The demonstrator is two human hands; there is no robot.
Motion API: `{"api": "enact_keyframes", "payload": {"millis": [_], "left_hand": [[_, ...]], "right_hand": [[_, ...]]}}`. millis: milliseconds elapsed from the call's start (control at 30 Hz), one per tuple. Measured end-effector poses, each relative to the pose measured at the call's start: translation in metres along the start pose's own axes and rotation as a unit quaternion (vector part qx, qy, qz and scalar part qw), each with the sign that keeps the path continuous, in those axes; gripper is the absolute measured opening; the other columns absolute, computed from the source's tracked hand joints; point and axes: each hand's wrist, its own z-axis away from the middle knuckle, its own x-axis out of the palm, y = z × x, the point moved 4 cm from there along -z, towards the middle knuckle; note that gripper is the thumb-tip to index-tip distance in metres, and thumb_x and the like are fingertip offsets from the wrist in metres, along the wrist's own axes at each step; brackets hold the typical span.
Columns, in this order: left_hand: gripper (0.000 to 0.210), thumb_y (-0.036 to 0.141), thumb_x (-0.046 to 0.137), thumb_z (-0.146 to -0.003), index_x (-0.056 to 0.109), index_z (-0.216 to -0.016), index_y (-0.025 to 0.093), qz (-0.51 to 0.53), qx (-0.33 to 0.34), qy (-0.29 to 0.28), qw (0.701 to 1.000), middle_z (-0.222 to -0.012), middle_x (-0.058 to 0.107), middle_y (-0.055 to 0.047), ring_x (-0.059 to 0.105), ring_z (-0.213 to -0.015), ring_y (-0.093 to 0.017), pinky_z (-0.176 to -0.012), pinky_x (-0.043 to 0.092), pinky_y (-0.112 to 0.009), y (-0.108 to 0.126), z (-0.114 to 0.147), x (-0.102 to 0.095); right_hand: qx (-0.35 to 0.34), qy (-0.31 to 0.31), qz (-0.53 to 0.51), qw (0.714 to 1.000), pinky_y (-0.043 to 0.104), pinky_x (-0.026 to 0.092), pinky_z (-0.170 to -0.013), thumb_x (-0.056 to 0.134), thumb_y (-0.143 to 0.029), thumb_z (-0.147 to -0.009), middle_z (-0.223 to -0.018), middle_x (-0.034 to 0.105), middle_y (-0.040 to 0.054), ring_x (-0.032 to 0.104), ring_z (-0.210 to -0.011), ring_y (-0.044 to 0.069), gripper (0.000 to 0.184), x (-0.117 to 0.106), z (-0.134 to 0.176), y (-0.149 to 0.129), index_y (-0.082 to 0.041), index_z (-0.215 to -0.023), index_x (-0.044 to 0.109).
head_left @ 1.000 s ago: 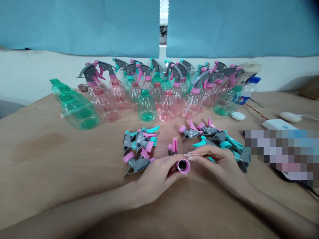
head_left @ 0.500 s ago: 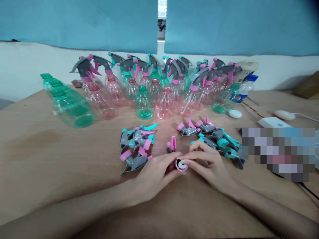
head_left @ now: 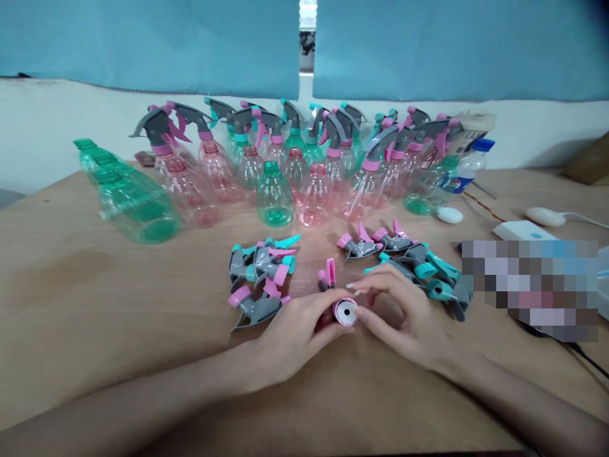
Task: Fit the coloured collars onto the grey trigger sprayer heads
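My left hand (head_left: 304, 324) is closed around a spray trigger head, its pink collar (head_left: 346, 313) turned up toward me. Inside the collar lies a flat white washer (head_left: 343, 317) with a dark hole at its middle. The trigger head's pink trigger (head_left: 330, 273) sticks out beyond my left fingers; most of its grey body is hidden. My right hand (head_left: 404, 317) is at the collar's right side, thumb tip at or very near the rim, fingers spread apart and curved above it. Grey trigger heads with pink or teal parts lie left (head_left: 257, 304) and right (head_left: 419, 260) of my hands.
Several pink and green spray bottles stand in rows at the back, many with trigger heads on, others with open necks (head_left: 275, 197). A blue-capped bottle (head_left: 471, 168), a white oval object (head_left: 450, 216) and a white box (head_left: 521, 231) are to the right, beside a blurred-out area.
The white washer sat tilted in the collar with a dark gap at its side; now it lies flat. My right fingers have spread away from it. My left hand has kept its hold.
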Motion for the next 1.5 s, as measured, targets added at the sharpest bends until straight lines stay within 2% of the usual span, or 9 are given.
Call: {"api": "enact_keyframes", "payload": {"millis": [167,267,467,767,933,1100,1500], "left_hand": [[0.018,0.027,0.052,-0.092,0.055,-0.108,0.02,-0.027,0.0,-0.006,1.0,-0.09,0.063,0.001,0.055,-0.072,-0.013,-0.068,0.044,-0.025,0.001,0.0,-0.001],[0.014,0.029,0.051,-0.092,0.056,-0.1,0.018,-0.037,0.0,-0.02,0.999,-0.083,0.061,0.001,0.052,-0.066,-0.012,-0.064,0.043,-0.024,0.0,0.0,-0.001],[0.019,0.027,0.05,-0.093,0.053,-0.11,0.019,-0.018,-0.003,-0.025,1.0,-0.094,0.063,-0.002,0.058,-0.078,-0.015,-0.072,0.046,-0.027,0.001,0.0,0.0],[0.019,0.03,0.048,-0.094,0.053,-0.108,0.018,-0.018,-0.008,-0.031,0.999,-0.095,0.064,-0.002,0.059,-0.077,-0.014,-0.07,0.045,-0.026,0.002,0.0,-0.001],[0.015,0.029,0.05,-0.093,0.054,-0.103,0.018,-0.026,-0.01,-0.031,0.999,-0.09,0.065,-0.001,0.059,-0.073,-0.013,-0.067,0.045,-0.025,0.0,0.0,-0.001],[0.014,0.028,0.05,-0.093,0.054,-0.102,0.019,-0.028,-0.013,-0.029,0.999,-0.089,0.064,0.0,0.058,-0.072,-0.013,-0.065,0.044,-0.024,0.0,0.0,-0.001],[0.014,0.028,0.048,-0.094,0.055,-0.102,0.018,-0.015,0.002,-0.024,1.0,-0.091,0.062,0.0,0.056,-0.074,-0.013,-0.067,0.043,-0.024,0.002,0.0,0.0]], "right_hand": [[-0.008,-0.003,0.043,0.999,0.031,0.046,-0.067,0.057,-0.015,-0.084,-0.085,0.055,0.0029,0.054,-0.078,0.016,0.012,-0.008,-0.003,-0.003,-0.021,-0.094,0.059],[0.011,-0.055,0.046,0.997,0.029,0.046,-0.064,0.055,-0.018,-0.085,-0.081,0.056,0.0022,0.054,-0.072,0.015,0.005,-0.003,-0.003,-0.002,-0.02,-0.088,0.058],[0.089,-0.18,0.017,0.98,0.022,0.042,-0.055,0.049,-0.022,-0.089,-0.08,0.062,-0.0007,0.055,-0.062,0.01,0.005,0.007,-0.002,0.001,-0.02,-0.093,0.051],[0.092,-0.214,0.05,0.971,0.024,0.043,-0.059,0.048,-0.028,-0.091,-0.083,0.065,0.001,0.058,-0.067,0.013,0.011,0.006,0.0,0.002,-0.02,-0.099,0.048],[0.057,-0.236,0.065,0.968,0.028,0.043,-0.065,0.044,-0.025,-0.093,-0.09,0.065,0.0029,0.06,-0.074,0.015,0.013,0.007,-0.001,-0.005,-0.021,-0.104,0.05],[0.044,-0.241,0.088,0.965,0.029,0.044,-0.067,0.039,-0.023,-0.093,-0.091,0.066,0.0037,0.061,-0.076,0.017,0.016,0.007,-0.001,-0.006,-0.021,-0.104,0.051],[0.011,-0.158,0.098,0.983,0.022,0.043,-0.059,0.046,-0.015,-0.087,-0.084,0.066,0.0004,0.059,-0.065,0.01,0.014,0.004,0.0,-0.006,-0.019,-0.098,0.053]]}}
